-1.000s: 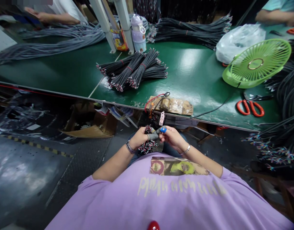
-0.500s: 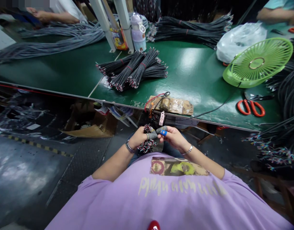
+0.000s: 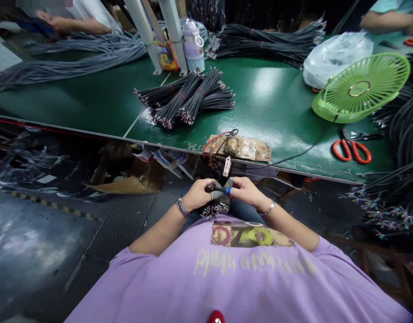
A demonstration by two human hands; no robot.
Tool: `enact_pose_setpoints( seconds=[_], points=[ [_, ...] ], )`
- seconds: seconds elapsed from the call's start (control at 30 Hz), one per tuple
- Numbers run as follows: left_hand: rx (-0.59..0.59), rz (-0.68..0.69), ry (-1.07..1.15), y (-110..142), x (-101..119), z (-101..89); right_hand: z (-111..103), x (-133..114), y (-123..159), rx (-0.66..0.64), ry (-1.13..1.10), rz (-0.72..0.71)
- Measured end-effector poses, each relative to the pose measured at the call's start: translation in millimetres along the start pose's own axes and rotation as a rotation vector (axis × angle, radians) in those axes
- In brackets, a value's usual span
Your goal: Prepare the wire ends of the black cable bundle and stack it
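Note:
My left hand (image 3: 200, 195) is closed around a bundle of short black cables (image 3: 213, 210), whose stripped red, white and black wire ends stick out above and below the fingers. Grey finger covers wrap its thumb and finger. Close against it, my right hand (image 3: 243, 192) is pinched at the bundle's side, a blue band on one finger; whatever its fingertips grip is too small to make out. Both hands are over my lap, just below the table edge. Beyond them, a cardboard-and-tape block (image 3: 248, 148) with red and black leads and a pink tag (image 3: 227, 166) sits on the edge.
Tied black cable bundles (image 3: 193, 96) lie on the green table (image 3: 257, 92). To the right are orange-handled scissors (image 3: 352, 151), a green fan (image 3: 361, 87) and a plastic bag (image 3: 337, 56). A purple bottle (image 3: 194, 47) stands behind. Other people's arms show at the far side.
The bundle in my left hand has tilted and shifted slightly right and down. My right hand has turned, its fingers curling closer together against the left fingertips.

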State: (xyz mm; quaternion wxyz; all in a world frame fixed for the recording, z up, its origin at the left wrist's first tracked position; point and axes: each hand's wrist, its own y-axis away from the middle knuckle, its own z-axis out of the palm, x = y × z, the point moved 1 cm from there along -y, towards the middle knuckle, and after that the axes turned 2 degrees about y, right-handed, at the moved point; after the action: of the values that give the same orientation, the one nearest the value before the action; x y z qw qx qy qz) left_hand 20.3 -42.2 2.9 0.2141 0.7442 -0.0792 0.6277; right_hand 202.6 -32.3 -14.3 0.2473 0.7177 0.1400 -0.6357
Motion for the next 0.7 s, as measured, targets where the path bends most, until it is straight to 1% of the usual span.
enact_pose_setpoints(
  seconds=[0.07, 0.13, 0.17, 0.27, 0.3, 0.37, 0.43, 0.47, 0.5, 0.6, 0.63, 0.67, 0.7],
  points=[
    [-0.036, 0.033, -0.058, 0.1, 2.3, -0.6, 2.7, 6.4, -3.7, -0.054, -0.229, 0.148],
    [-0.048, 0.044, -0.055, -0.2, 4.4, -2.8, 5.7, 11.2, -7.7, -0.049, -0.427, 0.226],
    [-0.040, 0.043, -0.030, -0.4, 5.2, -4.3, 6.5, 12.4, -9.9, -0.012, -0.502, 0.234],
    [0.013, 0.022, 0.095, -0.8, 7.3, -9.4, 5.1, 11.2, -17.2, 0.152, -0.666, 0.207],
    [0.030, 0.014, 0.141, -0.9, 8.2, -10.8, 4.0, 9.6, -19.7, 0.163, -0.717, 0.210],
    [0.059, -0.004, 0.220, -1.6, 10.3, -13.0, 2.2, 5.4, -24.4, 0.095, -0.798, 0.232],
    [0.066, -0.032, 0.279, -3.6, 12.9, -14.0, 1.2, 1.2, -28.0, 0.025, -0.792, 0.209],
    [0.063, -0.043, 0.298, -5.1, 14.1, -14.1, 0.8, -0.5, -29.4, 0.039, -0.749, 0.164],
    [0.059, -0.051, 0.311, -6.8, 15.2, -14.0, 0.6, -1.6, -30.4, 0.093, -0.680, 0.106],
    [0.057, -0.052, 0.323, -12.6, 16.1, -13.7, 2.0, -2.5, -32.6, 0.328, -0.448, -0.046],
    [0.057, -0.050, 0.326, -14.4, 15.6, -13.6, 3.3, -2.2, -33.6, 0.366, -0.421, -0.066],
    [0.054, -0.050, 0.331, -15.8, 14.8, -13.4, 5.0, -1.7, -35.1, 0.366, -0.440, -0.061],
    [0.049, -0.048, 0.334, -17.1, 14.0, -13.2, 6.7, -1.1, -36.9, 0.338, -0.501, -0.037]
  ],
)
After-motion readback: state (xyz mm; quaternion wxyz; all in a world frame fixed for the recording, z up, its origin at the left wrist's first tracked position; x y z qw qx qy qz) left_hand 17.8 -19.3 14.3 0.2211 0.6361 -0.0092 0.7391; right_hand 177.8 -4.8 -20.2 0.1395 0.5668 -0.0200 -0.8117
